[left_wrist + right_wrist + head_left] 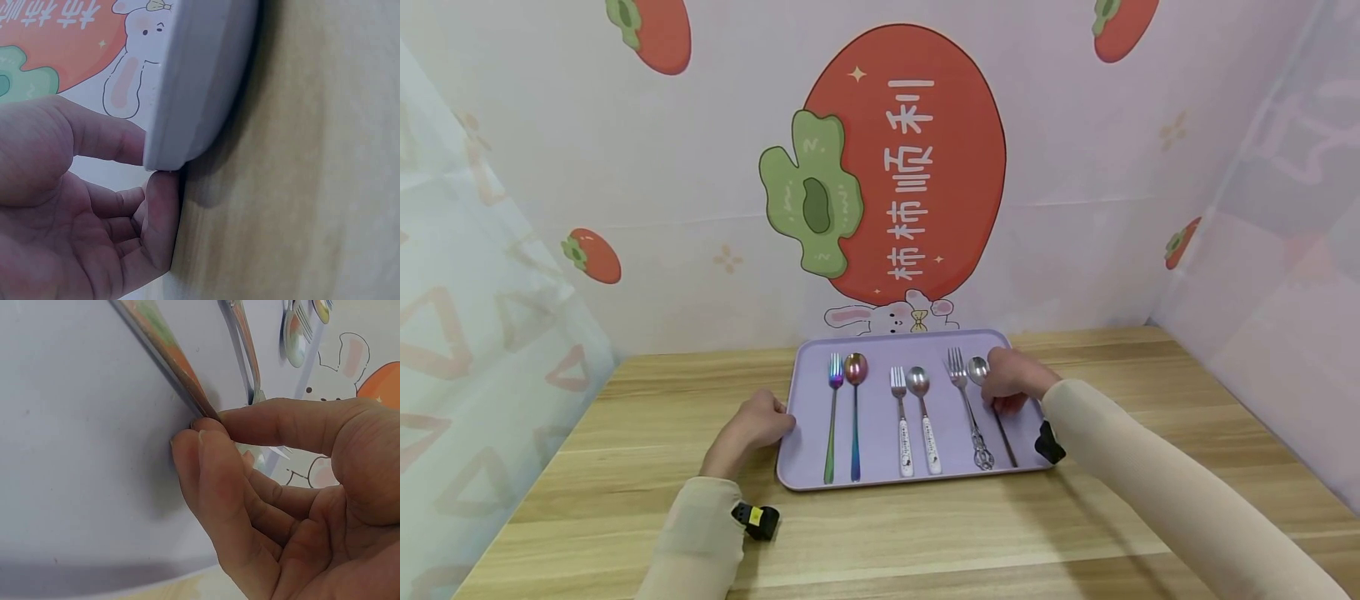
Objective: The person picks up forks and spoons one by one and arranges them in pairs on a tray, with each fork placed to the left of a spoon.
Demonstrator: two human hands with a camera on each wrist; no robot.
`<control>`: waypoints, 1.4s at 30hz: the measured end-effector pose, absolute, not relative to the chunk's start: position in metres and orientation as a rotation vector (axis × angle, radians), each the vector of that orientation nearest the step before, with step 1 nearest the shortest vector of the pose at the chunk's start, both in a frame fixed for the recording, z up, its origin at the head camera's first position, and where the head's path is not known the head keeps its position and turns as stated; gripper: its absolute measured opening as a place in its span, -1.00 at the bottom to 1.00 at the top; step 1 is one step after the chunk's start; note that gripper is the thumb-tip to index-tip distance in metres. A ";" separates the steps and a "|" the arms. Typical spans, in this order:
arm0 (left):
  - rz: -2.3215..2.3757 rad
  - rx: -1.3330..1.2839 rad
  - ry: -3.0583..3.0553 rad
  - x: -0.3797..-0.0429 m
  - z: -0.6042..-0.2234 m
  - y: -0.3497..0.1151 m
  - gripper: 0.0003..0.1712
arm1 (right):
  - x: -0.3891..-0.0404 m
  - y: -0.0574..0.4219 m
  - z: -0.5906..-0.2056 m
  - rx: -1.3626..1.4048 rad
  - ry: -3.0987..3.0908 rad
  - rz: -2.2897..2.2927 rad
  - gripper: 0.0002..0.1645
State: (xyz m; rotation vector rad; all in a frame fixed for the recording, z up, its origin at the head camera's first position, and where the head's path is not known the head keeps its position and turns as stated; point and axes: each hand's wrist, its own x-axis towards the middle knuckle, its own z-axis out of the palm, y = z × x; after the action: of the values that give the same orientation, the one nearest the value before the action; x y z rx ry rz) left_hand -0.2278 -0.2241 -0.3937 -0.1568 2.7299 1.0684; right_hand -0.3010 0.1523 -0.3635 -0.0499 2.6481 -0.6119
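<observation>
A lilac tray [880,425] lies on the table with three fork-and-spoon pairs on it. My left hand [760,418] grips the tray's left edge; the left wrist view shows the thumb [109,134] against the rim and fingers tucked beneath. At the right end, my right hand [1011,379] pinches a silver spoon [977,369] by its slim handle [178,369] between thumb and fingers. The fingers cover part of that handle in the head view. Left of this spoon is a silver fork [975,433] with an ornate handle.
A white-handled fork [906,446] and spoon [932,446] lie mid-tray. Toward its left are a rainbow-coloured fork [832,425] and spoon [855,425]. Beneath is a wooden table [865,542]; a persimmon-printed backdrop [700,167] rises behind the tray.
</observation>
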 end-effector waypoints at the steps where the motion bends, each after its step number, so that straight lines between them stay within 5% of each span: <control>1: 1.070 -0.155 2.730 -0.228 -0.394 -0.224 -0.65 | -0.301 0.152 -0.364 -0.054 2.648 -0.611 -0.89; 42: 1.093 -0.161 2.722 -0.229 -0.395 -0.225 -0.62 | -0.301 0.152 -0.363 -0.035 2.611 -0.611 -0.90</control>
State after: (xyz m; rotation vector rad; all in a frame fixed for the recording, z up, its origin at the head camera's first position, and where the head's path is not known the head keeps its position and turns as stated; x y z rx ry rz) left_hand -0.2293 -0.2249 -0.3948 -0.1610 2.7220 1.0934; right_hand -0.3014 0.1516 -0.3628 -0.0349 2.6113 -0.6113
